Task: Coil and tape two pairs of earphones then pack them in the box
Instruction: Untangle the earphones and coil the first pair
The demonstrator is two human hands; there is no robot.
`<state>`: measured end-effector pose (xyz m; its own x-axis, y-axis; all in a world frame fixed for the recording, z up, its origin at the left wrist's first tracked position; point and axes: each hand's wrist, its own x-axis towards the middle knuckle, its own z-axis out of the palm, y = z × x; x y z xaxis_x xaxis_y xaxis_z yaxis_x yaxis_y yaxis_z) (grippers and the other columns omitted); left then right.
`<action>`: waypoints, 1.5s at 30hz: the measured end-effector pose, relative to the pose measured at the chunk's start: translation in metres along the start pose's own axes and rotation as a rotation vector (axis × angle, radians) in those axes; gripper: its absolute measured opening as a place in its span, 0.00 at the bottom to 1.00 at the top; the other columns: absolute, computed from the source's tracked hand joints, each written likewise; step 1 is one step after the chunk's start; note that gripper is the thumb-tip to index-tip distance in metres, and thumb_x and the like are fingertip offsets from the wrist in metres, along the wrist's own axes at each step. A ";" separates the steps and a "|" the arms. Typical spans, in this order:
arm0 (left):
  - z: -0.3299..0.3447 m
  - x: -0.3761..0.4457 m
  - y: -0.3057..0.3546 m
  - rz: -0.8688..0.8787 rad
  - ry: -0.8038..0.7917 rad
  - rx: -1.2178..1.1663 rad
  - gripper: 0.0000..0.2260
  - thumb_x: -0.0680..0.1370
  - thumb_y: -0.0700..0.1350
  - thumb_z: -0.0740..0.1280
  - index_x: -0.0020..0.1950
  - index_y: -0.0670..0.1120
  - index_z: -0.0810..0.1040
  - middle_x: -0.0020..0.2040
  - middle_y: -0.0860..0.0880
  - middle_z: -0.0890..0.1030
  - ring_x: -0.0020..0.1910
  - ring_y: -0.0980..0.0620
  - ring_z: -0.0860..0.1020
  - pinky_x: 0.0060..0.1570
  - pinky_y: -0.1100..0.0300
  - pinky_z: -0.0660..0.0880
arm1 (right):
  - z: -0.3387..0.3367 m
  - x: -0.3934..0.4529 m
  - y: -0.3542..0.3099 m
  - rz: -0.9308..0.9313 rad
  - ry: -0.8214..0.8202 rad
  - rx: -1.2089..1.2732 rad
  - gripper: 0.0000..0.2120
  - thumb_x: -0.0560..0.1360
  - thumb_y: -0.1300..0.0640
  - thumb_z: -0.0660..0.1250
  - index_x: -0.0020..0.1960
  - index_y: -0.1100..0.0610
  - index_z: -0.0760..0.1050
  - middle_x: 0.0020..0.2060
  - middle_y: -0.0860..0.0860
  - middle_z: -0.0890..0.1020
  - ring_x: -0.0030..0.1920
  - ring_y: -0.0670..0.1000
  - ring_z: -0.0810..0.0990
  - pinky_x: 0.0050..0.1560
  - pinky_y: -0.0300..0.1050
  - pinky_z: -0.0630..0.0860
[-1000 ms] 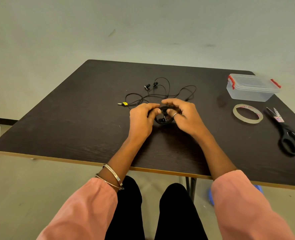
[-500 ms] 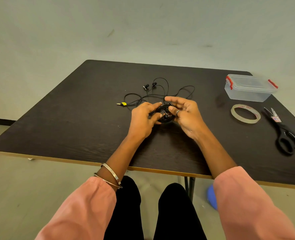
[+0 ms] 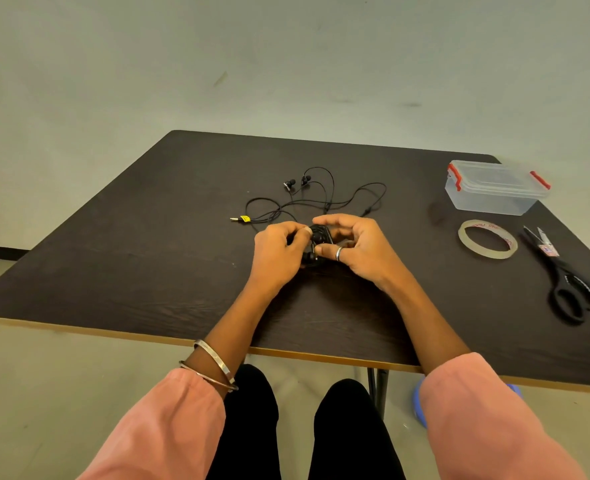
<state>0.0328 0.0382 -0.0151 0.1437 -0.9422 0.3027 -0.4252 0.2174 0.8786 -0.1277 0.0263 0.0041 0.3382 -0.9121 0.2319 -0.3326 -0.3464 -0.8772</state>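
Earphones coiled by hand at a dark wooden table (image 3: 141, 258) set against a pale wall.

The left hand (image 3: 279, 254) and right hand (image 3: 355, 251) both grip a coiled black pair (image 3: 317, 242) mid-table. Behind them a loose second pair (image 3: 321, 199) sprawls, plug pointing left. To the right, the lidded clear box (image 3: 494, 188), contents unclear, sits beyond a tape roll (image 3: 487, 239) and scissors (image 3: 570, 282).
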 end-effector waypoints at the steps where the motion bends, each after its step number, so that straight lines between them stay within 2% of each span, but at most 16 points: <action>1: -0.001 0.001 0.000 -0.031 -0.033 -0.028 0.08 0.80 0.44 0.64 0.47 0.45 0.82 0.39 0.47 0.82 0.37 0.53 0.81 0.33 0.61 0.80 | 0.000 0.000 0.000 -0.016 0.010 -0.042 0.23 0.70 0.63 0.74 0.63 0.52 0.76 0.47 0.49 0.85 0.46 0.48 0.84 0.51 0.47 0.80; 4: -0.001 0.000 0.002 -0.097 -0.088 -0.129 0.11 0.80 0.44 0.62 0.42 0.44 0.81 0.35 0.49 0.80 0.33 0.57 0.79 0.30 0.65 0.77 | 0.000 -0.001 0.002 -0.074 0.011 -0.115 0.25 0.71 0.63 0.72 0.64 0.47 0.73 0.44 0.49 0.83 0.40 0.50 0.83 0.44 0.45 0.80; 6: -0.002 0.001 0.004 -0.143 -0.108 -0.171 0.12 0.81 0.44 0.62 0.41 0.44 0.81 0.34 0.50 0.80 0.32 0.59 0.78 0.32 0.65 0.76 | 0.001 -0.002 0.003 -0.132 0.005 -0.175 0.25 0.72 0.64 0.71 0.65 0.47 0.73 0.44 0.47 0.82 0.40 0.50 0.82 0.43 0.43 0.80; 8: -0.004 0.002 0.004 -0.188 -0.135 -0.227 0.13 0.81 0.44 0.62 0.41 0.44 0.82 0.35 0.48 0.81 0.35 0.56 0.78 0.38 0.60 0.77 | 0.002 -0.002 0.002 -0.200 0.015 -0.228 0.24 0.72 0.63 0.71 0.65 0.49 0.73 0.46 0.45 0.81 0.41 0.44 0.81 0.44 0.36 0.77; 10: -0.006 0.002 0.004 -0.202 -0.162 -0.270 0.14 0.81 0.45 0.62 0.39 0.43 0.81 0.36 0.45 0.81 0.37 0.51 0.79 0.45 0.53 0.78 | 0.002 -0.002 0.002 -0.298 0.051 -0.340 0.22 0.71 0.61 0.73 0.63 0.52 0.74 0.51 0.46 0.80 0.49 0.40 0.78 0.52 0.36 0.75; 12: -0.009 0.002 0.005 -0.195 -0.179 -0.302 0.16 0.80 0.44 0.63 0.35 0.42 0.80 0.35 0.44 0.81 0.36 0.51 0.79 0.45 0.53 0.78 | 0.002 -0.002 0.003 -0.369 0.106 -0.442 0.20 0.70 0.61 0.74 0.61 0.53 0.77 0.53 0.48 0.79 0.55 0.46 0.75 0.56 0.41 0.73; 16: -0.012 0.002 0.005 -0.198 -0.221 -0.336 0.16 0.81 0.42 0.62 0.36 0.41 0.81 0.36 0.44 0.82 0.39 0.49 0.80 0.47 0.55 0.78 | 0.001 -0.002 0.002 -0.442 0.187 -0.477 0.17 0.67 0.56 0.77 0.56 0.55 0.81 0.48 0.52 0.78 0.52 0.50 0.73 0.47 0.31 0.65; 18: -0.014 0.003 0.005 -0.200 -0.258 -0.345 0.15 0.81 0.42 0.62 0.39 0.39 0.81 0.38 0.44 0.83 0.40 0.49 0.81 0.46 0.56 0.78 | 0.002 -0.002 0.000 -0.456 0.180 -0.441 0.16 0.68 0.56 0.77 0.54 0.56 0.82 0.47 0.52 0.80 0.51 0.50 0.74 0.47 0.32 0.67; 21: -0.017 0.003 0.003 -0.179 -0.331 -0.344 0.13 0.82 0.41 0.60 0.43 0.39 0.82 0.38 0.45 0.82 0.38 0.52 0.80 0.42 0.61 0.78 | 0.001 -0.003 -0.001 -0.434 0.138 -0.379 0.13 0.69 0.62 0.75 0.53 0.58 0.82 0.46 0.51 0.82 0.48 0.48 0.78 0.48 0.37 0.73; 26: -0.016 0.001 0.001 -0.086 -0.412 -0.257 0.12 0.81 0.39 0.61 0.42 0.47 0.81 0.35 0.52 0.81 0.35 0.57 0.76 0.39 0.61 0.74 | 0.000 -0.001 0.004 -0.363 0.151 -0.314 0.05 0.71 0.63 0.74 0.46 0.59 0.82 0.39 0.50 0.81 0.38 0.44 0.77 0.39 0.34 0.72; 29: -0.014 0.001 -0.001 -0.037 -0.382 -0.141 0.06 0.79 0.41 0.65 0.52 0.47 0.82 0.42 0.51 0.83 0.41 0.58 0.79 0.46 0.63 0.76 | 0.000 -0.001 0.006 -0.229 0.153 -0.231 0.02 0.72 0.61 0.73 0.43 0.56 0.80 0.33 0.47 0.80 0.32 0.43 0.76 0.33 0.34 0.71; 31: -0.012 0.000 -0.002 -0.023 -0.338 -0.069 0.11 0.76 0.41 0.70 0.58 0.48 0.81 0.48 0.53 0.83 0.47 0.61 0.80 0.50 0.67 0.76 | -0.002 0.000 0.006 -0.119 0.165 -0.169 0.03 0.72 0.60 0.73 0.40 0.56 0.80 0.30 0.47 0.80 0.29 0.43 0.76 0.30 0.34 0.71; 36: -0.007 -0.002 0.001 0.071 -0.294 0.087 0.14 0.73 0.42 0.73 0.58 0.50 0.82 0.51 0.52 0.83 0.48 0.60 0.78 0.48 0.74 0.70 | -0.008 0.002 0.007 0.169 0.174 0.168 0.04 0.71 0.62 0.72 0.39 0.62 0.80 0.28 0.53 0.78 0.25 0.46 0.72 0.22 0.35 0.65; 39: -0.004 -0.002 0.002 0.144 -0.279 0.172 0.14 0.74 0.42 0.72 0.59 0.49 0.82 0.52 0.51 0.82 0.48 0.59 0.76 0.46 0.77 0.67 | -0.011 0.001 0.009 0.220 0.147 0.248 0.03 0.72 0.64 0.71 0.40 0.63 0.80 0.34 0.56 0.80 0.27 0.45 0.71 0.22 0.35 0.64; 42: -0.003 0.002 0.003 0.207 -0.311 0.261 0.13 0.75 0.40 0.70 0.59 0.48 0.82 0.52 0.48 0.82 0.51 0.54 0.76 0.50 0.67 0.70 | -0.013 0.002 0.010 0.195 0.124 0.206 0.01 0.74 0.65 0.70 0.45 0.62 0.80 0.34 0.47 0.82 0.30 0.42 0.76 0.25 0.34 0.67; 45: -0.002 0.006 0.005 0.207 -0.326 0.265 0.14 0.75 0.38 0.70 0.60 0.46 0.81 0.53 0.46 0.82 0.53 0.49 0.78 0.56 0.58 0.73 | -0.015 0.003 0.011 0.100 0.121 0.087 0.09 0.75 0.68 0.67 0.49 0.57 0.79 0.38 0.49 0.80 0.36 0.45 0.77 0.30 0.38 0.72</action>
<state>0.0328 0.0340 -0.0080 -0.2383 -0.9260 0.2929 -0.6346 0.3768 0.6747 -0.1433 0.0164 0.0013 0.1970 -0.9627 0.1856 -0.2802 -0.2367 -0.9303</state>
